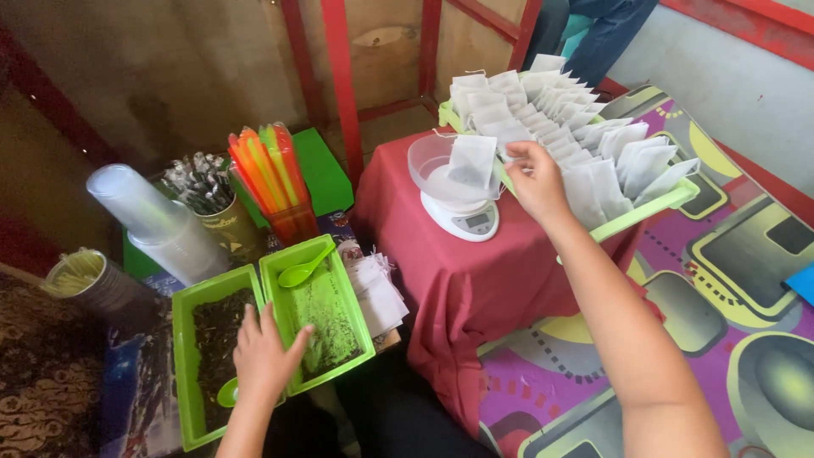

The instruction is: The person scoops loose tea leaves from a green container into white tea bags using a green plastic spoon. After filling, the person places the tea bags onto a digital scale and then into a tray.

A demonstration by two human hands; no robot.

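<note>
My left hand (265,354) rests on the shared rim of two green trays (270,293) holding dark loose tea, fingers spread, holding nothing. A green spoon (303,270) lies in the right tray; another green spoon (227,392) shows in the left tray by my wrist. My right hand (536,180) reaches to a long green tray (651,206) packed with several white paper sachets (566,127), fingers touching them; I cannot tell if it grips one. A white kitchen scale (465,216) with a clear bowl holds one white sachet (471,161).
The scale and sachet tray stand on a low stand draped in dark red cloth (475,280). Stacked clear cups (161,222), bright straws (270,174), a cup of wrapped items (199,182) and loose sachets (375,293) sit around. Another person's legs (593,30) show behind.
</note>
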